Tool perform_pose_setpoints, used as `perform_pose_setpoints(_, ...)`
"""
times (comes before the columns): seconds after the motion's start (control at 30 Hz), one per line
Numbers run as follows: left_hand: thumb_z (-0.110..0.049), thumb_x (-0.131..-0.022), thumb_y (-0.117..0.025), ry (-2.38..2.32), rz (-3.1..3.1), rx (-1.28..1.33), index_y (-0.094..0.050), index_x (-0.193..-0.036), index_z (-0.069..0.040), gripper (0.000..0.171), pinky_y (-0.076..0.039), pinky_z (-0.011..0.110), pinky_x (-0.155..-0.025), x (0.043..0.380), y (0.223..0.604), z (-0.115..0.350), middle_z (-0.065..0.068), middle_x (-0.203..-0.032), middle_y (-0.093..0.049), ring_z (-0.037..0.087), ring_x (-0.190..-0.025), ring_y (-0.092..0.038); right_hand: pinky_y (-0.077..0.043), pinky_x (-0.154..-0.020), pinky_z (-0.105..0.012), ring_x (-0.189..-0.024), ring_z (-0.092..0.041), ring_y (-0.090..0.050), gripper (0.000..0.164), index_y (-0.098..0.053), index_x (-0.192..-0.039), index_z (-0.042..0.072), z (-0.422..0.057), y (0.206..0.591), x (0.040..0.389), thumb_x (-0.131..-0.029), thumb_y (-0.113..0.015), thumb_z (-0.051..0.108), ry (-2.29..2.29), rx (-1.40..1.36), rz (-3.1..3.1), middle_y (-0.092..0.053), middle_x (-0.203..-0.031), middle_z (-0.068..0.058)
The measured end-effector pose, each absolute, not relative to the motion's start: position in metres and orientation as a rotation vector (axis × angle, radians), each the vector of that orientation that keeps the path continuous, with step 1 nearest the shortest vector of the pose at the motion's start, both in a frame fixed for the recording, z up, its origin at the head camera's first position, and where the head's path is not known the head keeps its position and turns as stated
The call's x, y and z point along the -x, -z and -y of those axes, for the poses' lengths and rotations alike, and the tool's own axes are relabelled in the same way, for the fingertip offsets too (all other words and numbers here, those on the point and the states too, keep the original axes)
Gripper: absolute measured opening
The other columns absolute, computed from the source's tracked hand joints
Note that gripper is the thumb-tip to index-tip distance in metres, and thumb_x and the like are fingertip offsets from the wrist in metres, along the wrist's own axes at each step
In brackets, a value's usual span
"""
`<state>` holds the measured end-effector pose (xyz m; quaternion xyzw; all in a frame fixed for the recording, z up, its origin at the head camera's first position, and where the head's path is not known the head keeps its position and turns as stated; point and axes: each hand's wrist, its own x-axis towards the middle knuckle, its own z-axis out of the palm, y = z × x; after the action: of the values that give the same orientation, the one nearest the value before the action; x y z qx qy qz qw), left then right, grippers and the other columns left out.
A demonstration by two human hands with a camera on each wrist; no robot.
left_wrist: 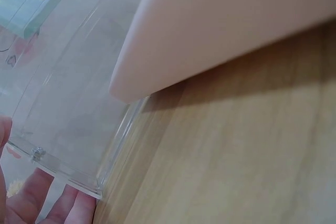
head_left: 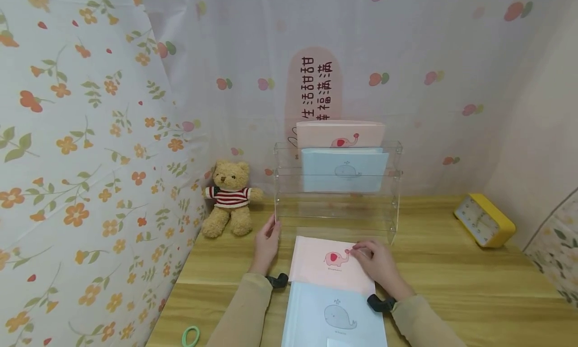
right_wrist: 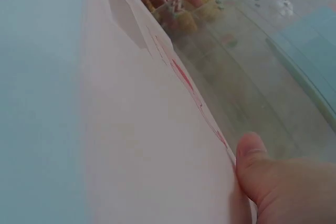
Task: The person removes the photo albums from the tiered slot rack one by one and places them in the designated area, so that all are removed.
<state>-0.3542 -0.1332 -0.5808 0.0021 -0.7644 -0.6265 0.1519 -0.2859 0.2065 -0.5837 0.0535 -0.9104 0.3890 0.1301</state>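
Note:
A clear acrylic rack (head_left: 336, 209) stands against the back curtain. My left hand (head_left: 266, 244) holds the lower left side panel of the rack; in the left wrist view its fingers (left_wrist: 31, 195) lie behind the clear edge. In front of the rack is a pink elephant notebook (head_left: 316, 274), whose far edge is raised off the table in the left wrist view. My right hand (head_left: 377, 264) pinches the upper right edge of this notebook, thumb (right_wrist: 252, 153) on its cover. Nearest me lies a light blue whale notebook (head_left: 311, 317), overlapping the pink one's near edge.
Upright in the rack are another pink notebook (head_left: 311, 132) and, in front of it, a blue one (head_left: 318, 171). A teddy bear (head_left: 231, 199) sits left of the rack. A yellow clock (head_left: 485, 220) stands far right, and a green ring (head_left: 190, 336) lies front left.

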Motion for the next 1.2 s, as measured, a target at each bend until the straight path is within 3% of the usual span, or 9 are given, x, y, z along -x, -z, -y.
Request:
perform_pose_setpoints(0.2, -0.032, -0.113, -0.066, 1.791, 2.205, 0.005, -0.064, -0.156, -0.013, 0.047, -0.062, 0.042, -0.099, 0.353, 0.581, 0.139, 0.016, -0.153, -0.069, 0.036, -0.128, -0.073, -0.060, -0.089, -0.041, -0.108, -0.034, -0.069, 0.012, -0.085, -0.109, 0.012, -0.201, 0.585, 0.283, -0.101, -0.082, 0.020, -1.120, -0.096, 2.627, -0.074, -0.131, -0.020)
perform_pose_setpoints(0.4, -0.033, -0.112, -0.067, 1.775, 2.213, -0.012, -0.065, -0.155, -0.016, 0.046, -0.061, 0.049, -0.103, 0.350, 0.584, 0.141, 0.014, -0.150, -0.071, 0.036, -0.128, -0.074, -0.061, -0.096, -0.047, -0.113, -0.037, -0.068, 0.017, -0.084, -0.114, 0.008, -0.199, 0.586, 0.281, -0.104, -0.076, 0.019, -1.173, -0.010, 2.646, -0.070, -0.138, -0.021)
perform_pose_setpoints(0.67, -0.030, -0.112, -0.067, 1.811, 2.197, -0.035, -0.066, -0.155, -0.018, 0.044, -0.059, 0.055, -0.108, 0.346, 0.580, 0.138, 0.013, -0.152, -0.070, 0.037, -0.130, -0.073, -0.060, -0.095, -0.043, -0.110, -0.034, -0.067, 0.016, -0.083, -0.114, 0.007, -0.201, 0.591, 0.281, -0.105, -0.074, 0.017, -1.175, -0.014, 2.617, -0.071, -0.134, -0.020)
perform_pose_setpoints(0.83, -0.027, -0.113, -0.066, 1.815, 2.200, -0.009, -0.065, -0.156, -0.016, 0.044, -0.060, 0.054, -0.107, 0.348, 0.580, 0.132, 0.016, -0.151, -0.071, 0.037, -0.130, -0.073, -0.057, -0.085, -0.026, -0.103, -0.029, -0.065, 0.016, -0.082, -0.116, 0.005, -0.208, 0.588, 0.281, -0.106, -0.073, 0.014, -1.198, -0.022, 2.544, -0.072, -0.122, -0.017)
perform_pose_setpoints(1.03, -0.029, -0.114, -0.064, 1.817, 2.219, 0.006, -0.063, -0.157, -0.015, 0.046, -0.060, 0.051, -0.108, 0.351, 0.581, 0.128, 0.014, -0.153, -0.069, 0.036, -0.131, -0.072, -0.050, -0.082, -0.006, -0.092, -0.014, -0.066, 0.014, -0.079, -0.115, -0.001, -0.212, 0.562, 0.287, -0.103, -0.075, 0.005, -1.165, -0.142, 2.319, -0.076, -0.103, -0.015)
perform_pose_setpoints(1.13, -0.028, -0.114, -0.064, 1.819, 2.218, -0.011, -0.063, -0.157, -0.016, 0.045, -0.060, 0.050, -0.106, 0.352, 0.580, 0.130, 0.013, -0.151, -0.071, 0.035, -0.131, -0.072, -0.048, -0.082, -0.002, -0.090, 0.001, -0.061, 0.013, -0.077, -0.113, -0.004, -0.211, 0.536, 0.297, -0.101, -0.075, 0.000, -1.157, -0.227, 2.189, -0.075, -0.100, -0.017)
perform_pose_setpoints(1.2, -0.027, -0.114, -0.064, 1.811, 2.218, -0.018, -0.063, -0.157, -0.016, 0.045, -0.061, 0.048, -0.104, 0.353, 0.579, 0.132, 0.013, -0.149, -0.072, 0.035, -0.130, -0.072, -0.048, -0.084, -0.002, -0.092, 0.005, -0.059, 0.016, -0.073, -0.115, -0.008, -0.210, 0.514, 0.306, -0.101, -0.075, -0.001, -1.171, -0.256, 2.128, -0.074, -0.104, -0.020)
